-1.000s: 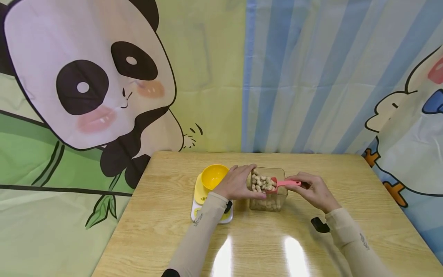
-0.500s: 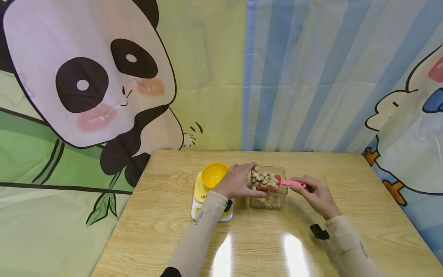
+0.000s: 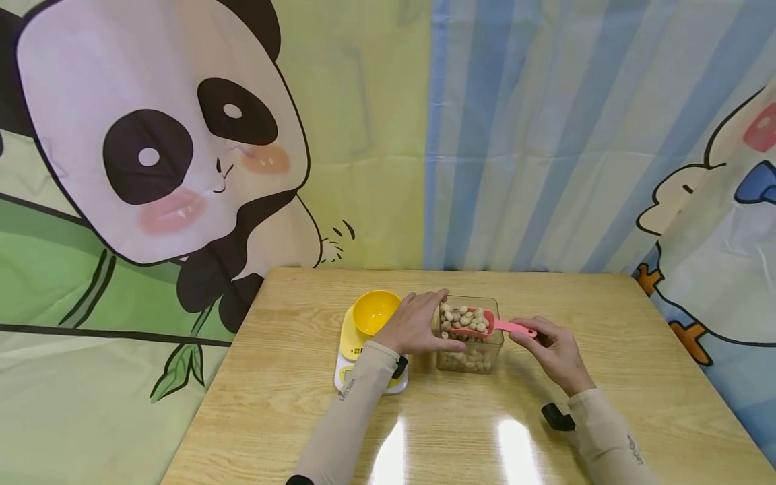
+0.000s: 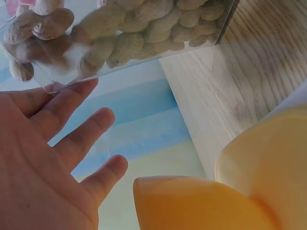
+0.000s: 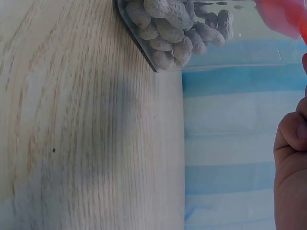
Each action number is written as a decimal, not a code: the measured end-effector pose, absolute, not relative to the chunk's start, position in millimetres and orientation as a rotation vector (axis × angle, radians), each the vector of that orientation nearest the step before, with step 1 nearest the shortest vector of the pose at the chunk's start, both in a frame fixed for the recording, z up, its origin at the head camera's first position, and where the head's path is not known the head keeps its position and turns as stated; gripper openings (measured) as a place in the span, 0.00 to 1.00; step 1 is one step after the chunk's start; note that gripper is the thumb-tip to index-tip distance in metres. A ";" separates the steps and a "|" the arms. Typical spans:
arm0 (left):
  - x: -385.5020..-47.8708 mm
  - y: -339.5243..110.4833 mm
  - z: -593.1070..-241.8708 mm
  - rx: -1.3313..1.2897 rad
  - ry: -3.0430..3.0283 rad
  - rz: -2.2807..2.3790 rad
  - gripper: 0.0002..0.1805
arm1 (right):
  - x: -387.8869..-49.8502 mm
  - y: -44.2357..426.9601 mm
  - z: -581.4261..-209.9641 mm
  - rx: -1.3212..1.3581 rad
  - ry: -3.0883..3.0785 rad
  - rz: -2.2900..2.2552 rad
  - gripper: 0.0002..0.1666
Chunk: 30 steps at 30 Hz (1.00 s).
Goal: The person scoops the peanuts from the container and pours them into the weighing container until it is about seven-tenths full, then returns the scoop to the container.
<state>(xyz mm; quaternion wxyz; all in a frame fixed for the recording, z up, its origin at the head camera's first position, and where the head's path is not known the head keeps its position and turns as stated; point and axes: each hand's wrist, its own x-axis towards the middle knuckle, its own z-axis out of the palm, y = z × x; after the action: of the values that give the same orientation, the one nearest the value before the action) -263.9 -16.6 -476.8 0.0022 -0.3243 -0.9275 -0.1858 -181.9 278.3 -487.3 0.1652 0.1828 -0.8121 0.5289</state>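
Note:
A clear square container (image 3: 467,364) of unshelled peanuts stands on the table. My left hand (image 3: 418,325) holds its left side, thumb toward the front and fingers at the back corner. In the left wrist view, fingertips (image 4: 88,86) touch the container's wall and other fingers spread apart from it. My right hand (image 3: 554,350) pinches the handle of a pink scoop (image 3: 506,327). The scoop's bowl lies at the container's mouth, with peanuts (image 3: 475,322) heaped in it. In the right wrist view, curled fingers (image 5: 292,132) of the right hand show at the edge, beside the scoop's blurred red part (image 5: 283,17).
Left of the container, a yellow bowl (image 3: 374,311) sits on a yellow and white kitchen scale (image 3: 350,340), partly behind my left hand and wrist. The wooden table (image 3: 273,404) ends at a printed cloth backdrop (image 3: 364,135) behind.
The scoop has come up among the peanuts and levelled, now visibly loaded. My right hand has shifted slightly right and down. The left hand has kept its place on the container.

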 end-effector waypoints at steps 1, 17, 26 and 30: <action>-263.4 -16.9 -476.6 -1.016 -2.910 -0.584 0.67 | -181.8 278.0 -487.0 0.518 -2.316 1.512 0.15; -258.2 -35.2 -454.9 -0.986 -2.884 -0.493 0.71 | -195.7 293.7 -523.4 0.453 -2.284 1.595 0.16; -255.0 -64.0 -443.2 -0.914 -2.854 -0.483 0.70 | -194.9 292.6 -522.7 0.424 -2.289 1.663 0.17; -255.6 -81.6 -442.4 -0.859 -2.839 -0.451 0.69 | -194.7 293.0 -523.7 0.411 -2.294 1.665 0.17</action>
<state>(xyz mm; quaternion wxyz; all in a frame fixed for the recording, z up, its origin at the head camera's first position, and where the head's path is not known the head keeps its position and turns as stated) -255.6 -81.6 -442.4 0.0708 -0.2855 -0.9439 -0.1499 -194.7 293.0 -523.7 0.1385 0.1420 -0.7932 0.5757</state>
